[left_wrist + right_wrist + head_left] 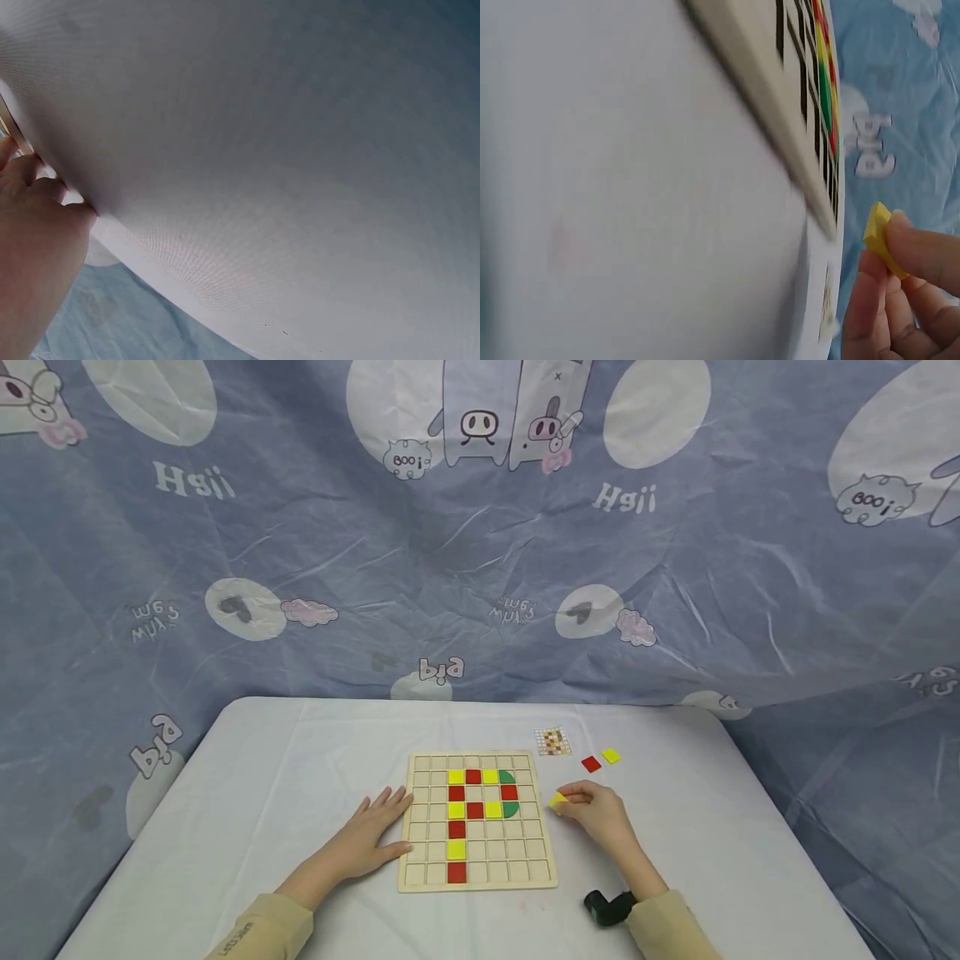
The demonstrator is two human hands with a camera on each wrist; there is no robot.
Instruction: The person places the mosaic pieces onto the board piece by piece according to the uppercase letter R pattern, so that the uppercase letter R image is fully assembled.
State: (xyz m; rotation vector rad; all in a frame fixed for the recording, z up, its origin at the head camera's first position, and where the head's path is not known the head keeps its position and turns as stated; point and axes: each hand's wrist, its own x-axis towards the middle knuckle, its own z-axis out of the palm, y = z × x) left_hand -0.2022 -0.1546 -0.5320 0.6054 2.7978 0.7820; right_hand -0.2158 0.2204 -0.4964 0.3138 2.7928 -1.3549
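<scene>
A wooden grid board (427, 889) lies on the white table, with red, yellow and green tiles set in some of its squares. My left hand (365, 839) rests at the board's left edge with spread fingers; the left wrist view shows that hand (41, 232) at the far left. Just off the board's right side, my right hand (600, 814) pinches a yellow square tile (557, 800) between thumb and fingers. The right wrist view shows the same yellow tile (881, 238) tilted in the fingertips, near the board's edge (780, 135).
Behind the right hand lie a red tile (591, 764) and another yellow tile (611, 756). A small pattern card (552, 741) sits beyond the board's far right corner. Near the right wrist is a black device (606, 908). A blue printed cloth (480, 568) hangs behind the table.
</scene>
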